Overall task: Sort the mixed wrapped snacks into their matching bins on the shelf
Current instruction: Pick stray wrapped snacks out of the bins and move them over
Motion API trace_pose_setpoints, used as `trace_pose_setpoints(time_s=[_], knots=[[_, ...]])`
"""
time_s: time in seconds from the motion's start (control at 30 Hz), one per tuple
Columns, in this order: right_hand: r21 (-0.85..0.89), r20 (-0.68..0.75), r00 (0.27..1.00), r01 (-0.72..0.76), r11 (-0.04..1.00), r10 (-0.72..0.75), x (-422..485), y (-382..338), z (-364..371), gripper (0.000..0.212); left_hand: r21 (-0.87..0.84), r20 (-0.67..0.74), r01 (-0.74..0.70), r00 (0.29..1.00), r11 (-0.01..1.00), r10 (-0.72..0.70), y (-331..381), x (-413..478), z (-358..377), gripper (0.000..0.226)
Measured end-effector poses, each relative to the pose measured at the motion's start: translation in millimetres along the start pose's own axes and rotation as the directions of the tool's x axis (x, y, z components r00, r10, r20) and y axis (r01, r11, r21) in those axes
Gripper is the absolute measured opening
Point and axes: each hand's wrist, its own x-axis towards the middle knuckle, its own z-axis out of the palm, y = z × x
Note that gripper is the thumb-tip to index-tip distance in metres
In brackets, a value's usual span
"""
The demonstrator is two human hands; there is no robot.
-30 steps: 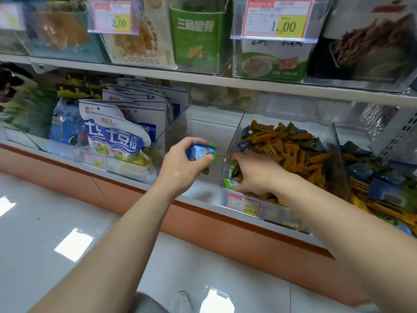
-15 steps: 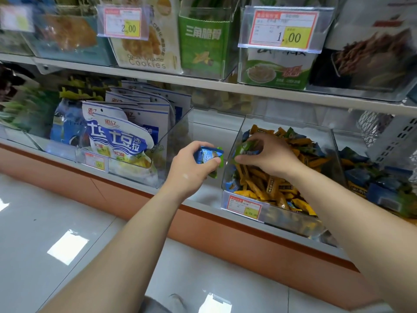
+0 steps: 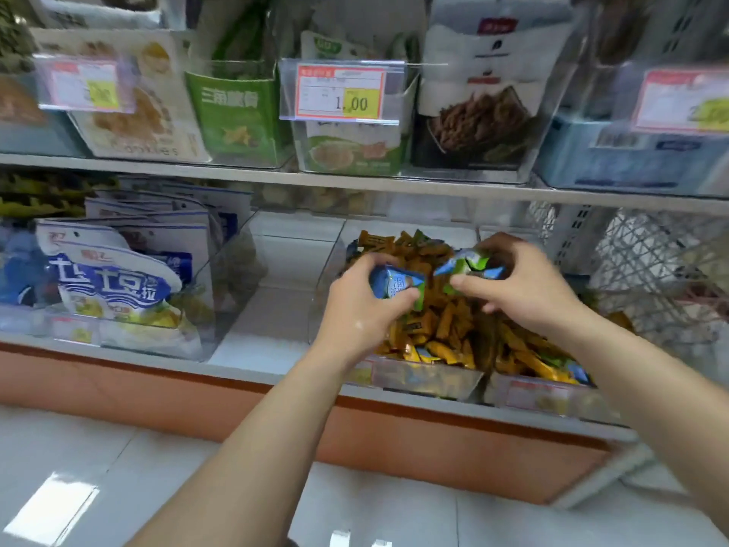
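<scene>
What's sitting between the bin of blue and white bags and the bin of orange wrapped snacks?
In the head view, just a bare white stretch of shelf; no snacks show there between the bag bin and the orange snack bin.

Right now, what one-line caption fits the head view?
Left hand grips a blue wrapped snack; right hand grips a green-blue snack above the clear bin of orange snacks.

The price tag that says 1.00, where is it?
In the head view, the red-bordered white and yellow price tag hangs top centre on the upper shelf, right of the green snack box.
</scene>
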Motion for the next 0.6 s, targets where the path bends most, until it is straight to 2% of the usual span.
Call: trace_pose_setpoints(time_s=[0.2, 0.3, 0.4, 0.47, 0.53, 0.6], knots=[[-0.105, -0.172, 0.978, -0.134, 0.985, 0.115, -29.8, 61.0, -78.5, 0.045, 0.126, 0.169, -0.187, 0.972, 0.974, 0.165, 43.8, 8.8, 94.2, 0.052], [-0.147, -0.252, 0.962, -0.145, 0.978, 0.105, -26.2, 72.1, -97.9, 0.034, 0.24, 0.189, -0.245, 0.961, 0.94, 0.202, 54.6, 16.9, 130.4, 0.055], [-0.259, -0.28, 0.958, -0.143, 0.955, 0.067, -17.7, 83.0, -103.4, 0.03, 0.413, 0.242, -0.318, 0.942, 0.853, 0.234, 50.5, 25.9, 161.5, 0.055], [-0.343, -0.249, 0.966, -0.158, 0.926, 0.073, -10.3, 88.9, -102.4, 0.04, 0.531, 0.307, -0.373, 0.922, 0.761, 0.237, 43.1, 28.0, 175.0, 0.058], [-0.415, -0.157, 0.979, -0.183, 0.891, 0.128, -5.0, 93.8, -102.7, 0.064, 0.622, 0.354, -0.408, 0.908, 0.668, 0.225, 36.8, 28.6, 178.8, 0.07], [-0.437, -0.117, 0.982, -0.188, 0.88, 0.152, -4.3, 94.9, -103.6, 0.081, 0.628, 0.353, -0.392, 0.913, 0.672, 0.203, 33.7, 31.0, 171.0, 0.08]])
